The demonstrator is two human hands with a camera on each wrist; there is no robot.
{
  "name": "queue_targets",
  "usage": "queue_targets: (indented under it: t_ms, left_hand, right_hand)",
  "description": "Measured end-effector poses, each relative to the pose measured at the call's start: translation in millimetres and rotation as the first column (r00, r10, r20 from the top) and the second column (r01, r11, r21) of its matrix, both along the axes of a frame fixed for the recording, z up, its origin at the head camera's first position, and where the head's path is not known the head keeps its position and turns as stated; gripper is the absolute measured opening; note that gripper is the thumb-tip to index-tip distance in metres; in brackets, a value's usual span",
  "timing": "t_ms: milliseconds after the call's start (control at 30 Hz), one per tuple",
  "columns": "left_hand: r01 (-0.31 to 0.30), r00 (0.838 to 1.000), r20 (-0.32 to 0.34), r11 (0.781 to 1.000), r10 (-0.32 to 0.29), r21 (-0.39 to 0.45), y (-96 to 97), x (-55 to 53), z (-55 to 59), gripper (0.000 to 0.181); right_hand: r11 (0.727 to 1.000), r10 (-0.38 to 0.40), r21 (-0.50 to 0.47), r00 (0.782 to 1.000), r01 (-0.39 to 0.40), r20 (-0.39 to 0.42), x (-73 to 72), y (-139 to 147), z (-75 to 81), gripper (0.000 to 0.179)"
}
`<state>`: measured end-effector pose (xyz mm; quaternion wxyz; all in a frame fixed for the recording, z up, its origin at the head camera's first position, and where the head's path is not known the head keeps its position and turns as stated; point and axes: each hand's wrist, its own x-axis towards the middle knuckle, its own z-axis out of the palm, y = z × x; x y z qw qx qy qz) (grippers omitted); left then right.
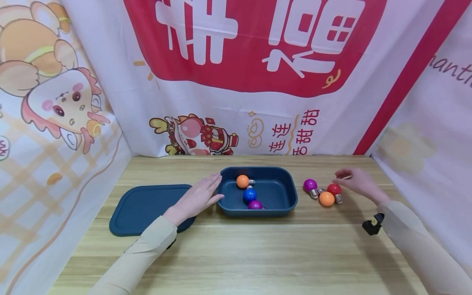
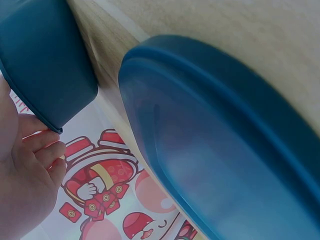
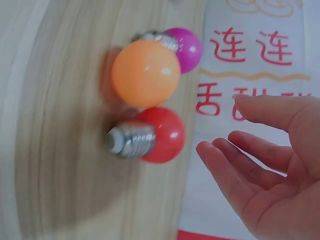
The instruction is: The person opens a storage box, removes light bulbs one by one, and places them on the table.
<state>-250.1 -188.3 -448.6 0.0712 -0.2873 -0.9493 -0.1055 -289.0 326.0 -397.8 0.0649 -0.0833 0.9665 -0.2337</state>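
A dark blue rectangular box (image 1: 274, 212) holds an orange bulb (image 1: 242, 181), a blue bulb (image 1: 249, 195) and a purple bulb (image 1: 255, 205). My left hand (image 1: 199, 194) rests against the box's left rim, its fingers straight. Over on the right, my right hand (image 1: 359, 183) hovers above a red bulb (image 1: 334, 189), thumb and fingers apart with nothing between them. Beside the red bulb lie an orange bulb (image 3: 146, 73) and a purple bulb (image 3: 186, 50) on the table. In the right wrist view, the red bulb's metal screw base points away from the hand.
A dark blue lid (image 1: 147, 205) lies flat left of the box, partly under the left forearm. The wooden table (image 1: 236, 254) meets printed cloth (image 1: 236, 102) at the back, with more cloth on both sides.
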Motion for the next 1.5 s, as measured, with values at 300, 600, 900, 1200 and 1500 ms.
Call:
queue_targets:
  t_ms: [300, 600, 900, 1200, 1500]
  left_hand:
    - [-0.008, 1.000, 0.021, 1.000, 0.008, 0.000, 0.4, 0.9, 1.6, 0.068]
    - [-0.002, 1.000, 0.010, 1.000, 0.002, -0.002, 0.0, 0.1, 0.6, 0.068]
    - [0.000, 1.000, 0.002, 1.000, 0.000, -0.008, -0.4, -0.1, -1.3, 0.068]
    - [0.000, 1.000, -0.009, 1.000, 0.000, -0.007, -2.0, 0.0, -0.7, 0.069]
    - [0.006, 1.000, -0.010, 1.000, -0.006, -0.010, -0.9, 0.2, 0.2, 0.068]
  right_hand:
    - [1.000, 0.024, -0.009, 0.999, -0.024, -0.033, 2.4, -22.9, 13.7, 0.051]
    - [0.999, 0.050, -0.014, 0.998, -0.051, -0.037, 2.4, -45.6, 24.0, 0.047]
    - [0.991, 0.126, -0.035, 0.992, -0.127, -0.020, 4.1, -73.8, 33.6, 0.042]
    - [0.981, 0.187, -0.043, 0.982, -0.187, -0.013, 4.1, -101.2, 36.7, 0.038]
    - [0.974, 0.225, -0.040, 0.974, -0.223, 0.039, 2.9, -122.3, 34.9, 0.039]
